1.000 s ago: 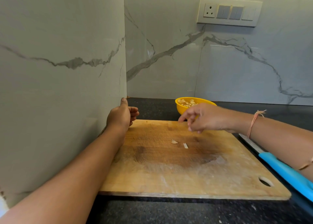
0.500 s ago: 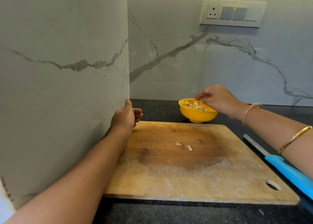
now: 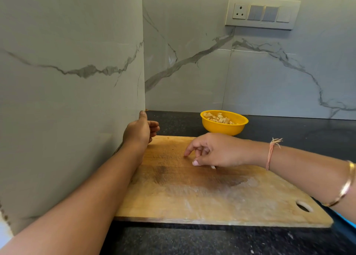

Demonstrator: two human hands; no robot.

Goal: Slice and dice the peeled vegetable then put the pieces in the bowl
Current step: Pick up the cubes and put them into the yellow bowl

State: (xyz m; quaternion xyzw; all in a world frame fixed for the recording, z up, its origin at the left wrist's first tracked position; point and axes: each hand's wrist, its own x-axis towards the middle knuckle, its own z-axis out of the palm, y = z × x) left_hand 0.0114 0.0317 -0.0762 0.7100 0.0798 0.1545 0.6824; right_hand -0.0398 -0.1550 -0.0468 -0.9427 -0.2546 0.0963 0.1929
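Most of the veg is done: diced pieces point(image 3: 218, 118) sit in the yellow bowl point(image 3: 224, 122), which stands on the dark counter point(image 3: 192, 241) just past the far edge of the cutting board point(image 3: 192, 197).

One small white bit point(image 3: 212, 167) shows on the board, tucked right under the right hand point(image 3: 215, 151), on the near side, by the thumb. It's too small to read a long axis. Any other bits would be hidden by the hand.

Right hand is low over mid-board w/ index finger pointing down-left at the wood, thumb low, other fingers curled in. Can't tell if it's pinching anything, since the palm side is hidden.

Left hand point(image 3: 140, 131) is at the board's far-left corner, thumb up against the wall, fingers loosely curled, w/ nothing seen in it. It looks idle.

Key relation: the bit is directly below the right hand, and the bowl lies straight beyond that hand, slightly right. So the right hand is much nearer both vs. the left. Prob. next step: pinch the bit, lift it, and make a short reach away from the body over the rim. Risk is a tiny, likely damp scrap sticking to the fingers or dropping short on the counter.

Blue knife handle point(image 3: 346, 221) peeks out at the right edge, under the forearm.
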